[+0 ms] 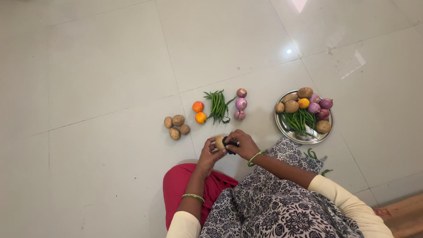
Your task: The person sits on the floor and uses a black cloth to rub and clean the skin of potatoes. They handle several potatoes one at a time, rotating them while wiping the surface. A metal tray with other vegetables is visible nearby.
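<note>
A potato (219, 143) is held just above the floor (101, 66), in front of the knees, between both hands. It is gripped by the left hand (210, 152), whose fingers are curled around its lower left side. A black peeler (229, 144) is pinched in the right hand (243, 144), fingers closed on the handle, and is laid against the potato's right side. Peeling is judged to be in hand; whether any skin has been taken off cannot be told at this size. For the next stroke, the potato would need to be kept firm and turned while the blade is drawn along it, away from the left fingertips.

Just beyond the hands, four potatoes (176, 126) are grouped to the left, with two oranges (199, 112), a bunch of green beans (217, 105) and three onions (240, 104) in a row. A steel plate (308, 137) heaped with mixed vegetables lies to the right, near the right forearm. Open tiled floor is left on the far side and to the left; a wooden edge (403, 216) shows at the lower right.
</note>
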